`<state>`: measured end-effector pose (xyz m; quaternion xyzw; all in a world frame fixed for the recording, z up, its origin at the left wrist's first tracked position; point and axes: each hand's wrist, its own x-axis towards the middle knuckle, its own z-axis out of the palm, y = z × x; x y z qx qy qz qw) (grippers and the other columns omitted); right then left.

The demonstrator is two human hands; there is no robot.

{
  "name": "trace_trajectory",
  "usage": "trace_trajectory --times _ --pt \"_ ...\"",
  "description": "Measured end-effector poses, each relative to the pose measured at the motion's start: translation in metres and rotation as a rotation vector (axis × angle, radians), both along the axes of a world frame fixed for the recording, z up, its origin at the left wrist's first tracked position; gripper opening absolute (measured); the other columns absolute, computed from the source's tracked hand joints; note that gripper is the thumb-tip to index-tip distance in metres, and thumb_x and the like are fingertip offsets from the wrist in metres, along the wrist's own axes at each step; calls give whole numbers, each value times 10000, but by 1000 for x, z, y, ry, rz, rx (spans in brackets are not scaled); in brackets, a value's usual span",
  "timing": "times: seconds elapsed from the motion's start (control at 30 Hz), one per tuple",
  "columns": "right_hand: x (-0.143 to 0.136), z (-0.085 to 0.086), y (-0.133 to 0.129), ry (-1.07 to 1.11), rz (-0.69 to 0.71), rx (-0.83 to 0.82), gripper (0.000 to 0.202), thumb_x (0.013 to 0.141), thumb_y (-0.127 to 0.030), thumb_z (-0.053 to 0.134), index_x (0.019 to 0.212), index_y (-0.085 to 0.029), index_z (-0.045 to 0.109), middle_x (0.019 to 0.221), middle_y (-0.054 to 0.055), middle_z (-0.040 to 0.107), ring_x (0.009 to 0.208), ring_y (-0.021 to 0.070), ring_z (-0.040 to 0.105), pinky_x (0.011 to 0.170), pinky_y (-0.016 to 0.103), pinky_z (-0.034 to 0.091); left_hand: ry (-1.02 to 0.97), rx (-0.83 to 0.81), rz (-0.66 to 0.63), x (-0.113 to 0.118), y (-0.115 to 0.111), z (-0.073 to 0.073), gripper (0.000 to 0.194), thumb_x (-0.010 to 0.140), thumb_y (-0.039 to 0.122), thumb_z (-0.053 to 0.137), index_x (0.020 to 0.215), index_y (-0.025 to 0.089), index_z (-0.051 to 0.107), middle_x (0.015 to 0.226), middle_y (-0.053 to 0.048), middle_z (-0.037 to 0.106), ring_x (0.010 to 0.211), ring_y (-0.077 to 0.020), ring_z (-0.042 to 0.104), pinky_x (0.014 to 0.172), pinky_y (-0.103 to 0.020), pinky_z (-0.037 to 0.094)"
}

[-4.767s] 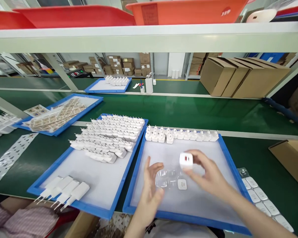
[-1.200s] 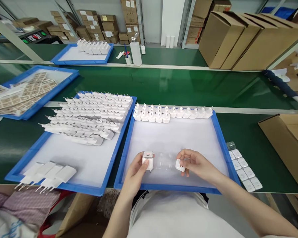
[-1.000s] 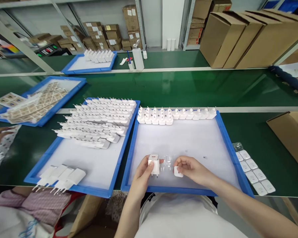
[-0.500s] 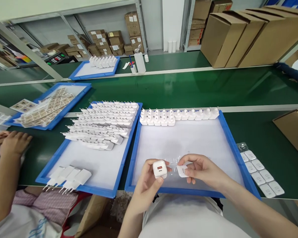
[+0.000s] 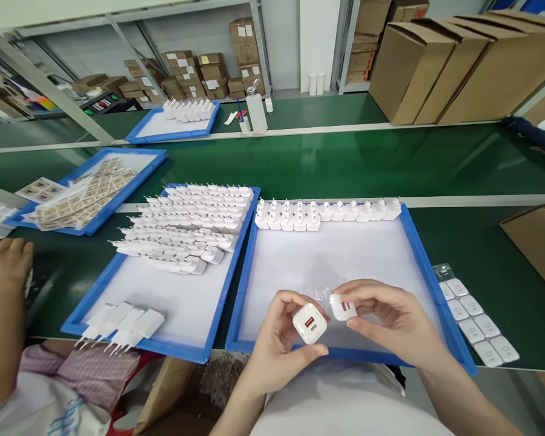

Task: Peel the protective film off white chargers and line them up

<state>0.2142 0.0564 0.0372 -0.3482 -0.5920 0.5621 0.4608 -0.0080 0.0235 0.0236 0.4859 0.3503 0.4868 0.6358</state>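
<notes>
My left hand (image 5: pixel 279 345) grips a white USB wall charger (image 5: pixel 309 324), its face with a red port and a second, smaller port turned up toward me. Just right of it, my right hand (image 5: pixel 386 312) pinches a small white square sticker (image 5: pixel 343 307) with two slot cutouts. A narrow gap shows between sticker and charger face. Both hands are over the near part of a blue-rimmed tray (image 5: pixel 418 254), where white chargers (image 5: pixel 300 217) stand in rows along the far edge. Right of the tray lies a sheet of similar white square stickers (image 5: pixel 475 321).
A second blue-rimmed tray (image 5: pixel 211 327) at left holds many chargers (image 5: pixel 195 221) and several lying near its front (image 5: pixel 127 324). Beyond it is a tray of label sheets (image 5: pixel 86 194). A co-worker's hand (image 5: pixel 6 266) is at far left. Cardboard boxes (image 5: pixel 409 72) stand back right.
My left hand has shifted right with the charger, which is now tilted. The sticker in my right hand has turned so its slots show. The co-worker's hand has moved left.
</notes>
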Motion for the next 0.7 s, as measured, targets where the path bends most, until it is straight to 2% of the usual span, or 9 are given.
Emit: trace_trajectory --times 0.1,0.17,0.23,0.3,0.43,0.7 --pt "3 11 -2 -107 -111 275 274 862 -147 761 1092 -293 742 1087 60 784 1015 215 734 827 318 630 196 113 95 3 2 4 520 702 213 918 1152 280 667 969 -22 662 914 -183 638 811 -264 495" --pt "-1 19 -6 -189 -134 486 245 872 -115 729 1080 -244 724 1096 83 782 1015 224 728 876 366 625 301 221 121 6 3 8 469 684 187 922 1096 265 711 977 -34 652 906 -194 634 793 -275 496" --pt "-7 24 -10 -259 -118 665 215 895 -86 679 1075 -201 705 1117 112 778 1041 227 723 896 379 630 330 283 112 8 2 12 370 759 152 853 1075 269 699 1054 -52 667 960 -216 648 814 -297 507" --pt "-15 28 -14 -313 -93 771 235 922 -69 626 1122 -181 681 1128 129 776 1101 230 714 892 374 646 336 288 86 10 0 15 329 847 130 748 1124 278 648 1092 -56 674 987 -225 656 836 -317 516" --pt "-24 28 -18 -370 -56 830 334 929 -44 596 1244 -152 623 1136 138 774 1198 233 686 922 373 657 361 272 56 12 -4 17 301 883 128 672 1126 274 571 1012 -28 618 884 -185 620 776 -286 504" --pt "-29 23 -15 -395 -19 850 351 906 0 628 1247 -83 615 1167 165 761 1293 231 634 1030 366 619 393 321 66 14 -4 15 290 901 118 593 1128 271 494 1045 -44 563 899 -192 581 758 -283 474"
